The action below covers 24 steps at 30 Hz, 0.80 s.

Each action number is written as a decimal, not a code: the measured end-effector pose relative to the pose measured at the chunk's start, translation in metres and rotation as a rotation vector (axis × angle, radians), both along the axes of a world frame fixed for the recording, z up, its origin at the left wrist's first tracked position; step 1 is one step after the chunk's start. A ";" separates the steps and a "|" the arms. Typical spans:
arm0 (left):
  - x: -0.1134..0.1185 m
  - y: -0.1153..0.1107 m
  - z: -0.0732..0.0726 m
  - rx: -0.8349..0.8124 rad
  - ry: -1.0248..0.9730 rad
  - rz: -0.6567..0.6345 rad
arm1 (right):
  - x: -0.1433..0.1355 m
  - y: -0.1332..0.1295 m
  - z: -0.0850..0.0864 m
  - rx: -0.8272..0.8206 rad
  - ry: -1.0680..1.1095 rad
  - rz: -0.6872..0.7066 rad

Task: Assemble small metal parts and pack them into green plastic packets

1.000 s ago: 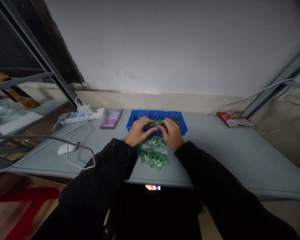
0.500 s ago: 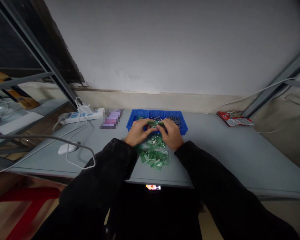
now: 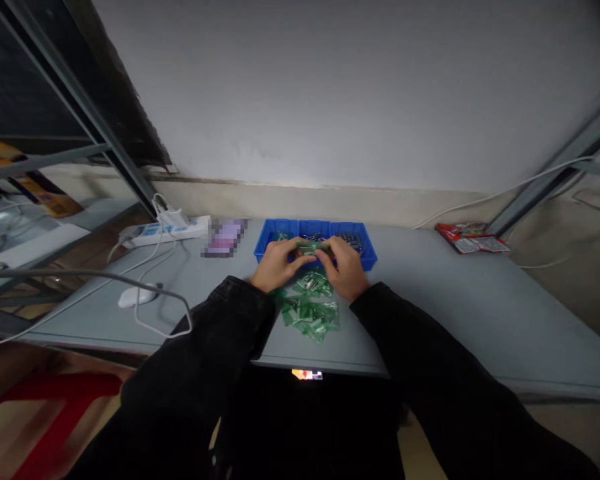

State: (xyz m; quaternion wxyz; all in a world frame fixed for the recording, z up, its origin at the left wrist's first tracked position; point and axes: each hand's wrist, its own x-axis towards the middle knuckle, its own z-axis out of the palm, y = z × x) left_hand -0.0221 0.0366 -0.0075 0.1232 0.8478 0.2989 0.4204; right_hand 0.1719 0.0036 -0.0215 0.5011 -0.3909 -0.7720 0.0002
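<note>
A small green plastic bag (image 3: pixel 307 248) is stretched between my two hands, in front of three joined blue bins (image 3: pixel 314 230). My left hand (image 3: pixel 276 265) pinches its left end, and my right hand (image 3: pixel 345 267) pinches the right end. Small metal parts lie in the bins, partly hidden by my fingers. Below my hands, several green bags with small parts inside (image 3: pixel 311 319) lie in a loose pile on the grey table (image 3: pixel 430 307). One more such bag (image 3: pixel 314 283) rests just under my fingers.
On the left are a white power strip (image 3: pixel 175 230) with cables, a blurred-out purple item (image 3: pixel 225 238) and a white object like a mouse (image 3: pixel 137 296). A red packet (image 3: pixel 473 239) lies at the back right, near a metal frame post. A wall stands behind the table.
The whole view has shifted very slightly. Both hands keep the same hold on the green bag.
</note>
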 end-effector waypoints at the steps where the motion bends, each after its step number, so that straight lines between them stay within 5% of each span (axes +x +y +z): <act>1: 0.000 -0.001 0.000 -0.006 -0.012 0.006 | 0.000 0.001 0.000 0.010 -0.006 -0.017; 8: 0.001 -0.005 0.008 -0.034 -0.143 0.056 | 0.001 0.001 0.000 0.047 -0.034 -0.132; 14: -0.016 0.015 0.015 0.031 -0.236 0.319 | 0.003 -0.001 0.007 0.059 0.109 -0.210; 24: -0.042 0.058 -0.001 0.023 0.070 0.564 | -0.006 -0.016 0.004 -0.070 -0.189 0.100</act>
